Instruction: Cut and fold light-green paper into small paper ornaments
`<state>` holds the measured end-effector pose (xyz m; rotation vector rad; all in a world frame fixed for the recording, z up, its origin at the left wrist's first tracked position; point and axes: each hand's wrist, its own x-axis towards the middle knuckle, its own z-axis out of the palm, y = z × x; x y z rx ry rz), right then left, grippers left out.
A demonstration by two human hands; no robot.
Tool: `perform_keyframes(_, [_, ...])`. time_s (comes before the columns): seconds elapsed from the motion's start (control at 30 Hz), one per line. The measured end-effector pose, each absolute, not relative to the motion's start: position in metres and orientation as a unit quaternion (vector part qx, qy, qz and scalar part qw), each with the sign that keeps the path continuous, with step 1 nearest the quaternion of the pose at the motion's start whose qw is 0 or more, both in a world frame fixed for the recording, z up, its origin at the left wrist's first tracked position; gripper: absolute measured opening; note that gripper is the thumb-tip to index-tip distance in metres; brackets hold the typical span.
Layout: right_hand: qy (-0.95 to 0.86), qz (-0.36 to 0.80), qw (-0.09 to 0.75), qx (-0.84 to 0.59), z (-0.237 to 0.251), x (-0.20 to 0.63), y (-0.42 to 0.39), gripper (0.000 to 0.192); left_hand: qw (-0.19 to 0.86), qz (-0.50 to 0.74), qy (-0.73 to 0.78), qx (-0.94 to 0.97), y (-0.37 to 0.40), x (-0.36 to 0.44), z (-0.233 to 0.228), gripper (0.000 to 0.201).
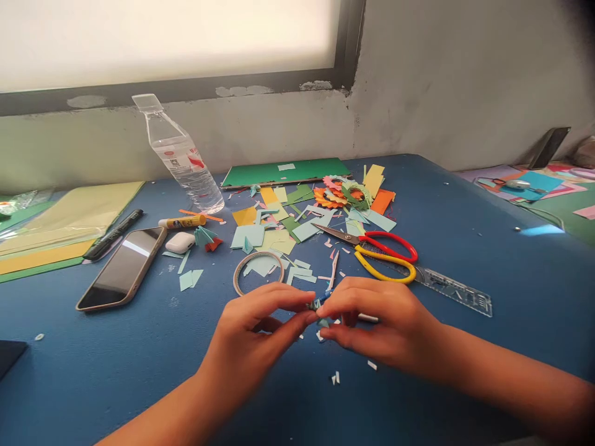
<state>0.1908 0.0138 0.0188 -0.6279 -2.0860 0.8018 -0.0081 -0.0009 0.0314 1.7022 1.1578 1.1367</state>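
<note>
My left hand (269, 328) pinches a small piece of light blue folded paper (322, 323) between thumb and fingertips. At the same piece, the fingers of my right hand (376, 316) are closed, and most of the paper is hidden by them. Something dark blue shows at my right fingertips, too small to make out. Just beyond my hands lie a roll of tape (236, 275) and scissors (390, 248) with one red and one yellow handle. Under the scissors is a clear ruler (458, 290). Tiny paper bits dot the table around my hands.
Coloured paper scraps (279, 229) and paper rings (341, 193) cover the table's middle. To the left are a phone (123, 269), a marker (114, 235), a glue stick (183, 222), a white earbud case (180, 242) and paper sheets (69, 214). A water bottle (181, 158) stands behind them.
</note>
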Motion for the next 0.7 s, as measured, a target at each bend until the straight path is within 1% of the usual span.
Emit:
perform_keyframes(0.2, [-0.813, 0.317, 0.388, -0.298, 0.0205, 0.1897, 0.0124, 0.009, 0.411, 0.451, 0.447, 0.654, -0.0008, -0.0069, 0.0305, 0.028])
perform_keyframes(0.3, [-0.807, 0.32, 0.388, -0.311, 0.0225, 0.1892, 0.0119, 0.006, 0.405, 0.449, 0.444, 0.661, -0.0009, -0.0069, 0.03, 0.028])
perform_keyframes(0.5, [-0.791, 0.33, 0.389, -0.337, 0.0271, 0.1863, 0.0098, 0.002, 0.371, 0.444, 0.431, 0.692, -0.002, -0.0058, 0.0299, 0.02])
perform_keyframes(0.7, [-0.779, 0.333, 0.395, -0.354, 0.0238, 0.1824, 0.0068, 0.006, 0.301, 0.447, 0.384, 0.749, -0.0035, -0.0039, 0.0284, 0.021])
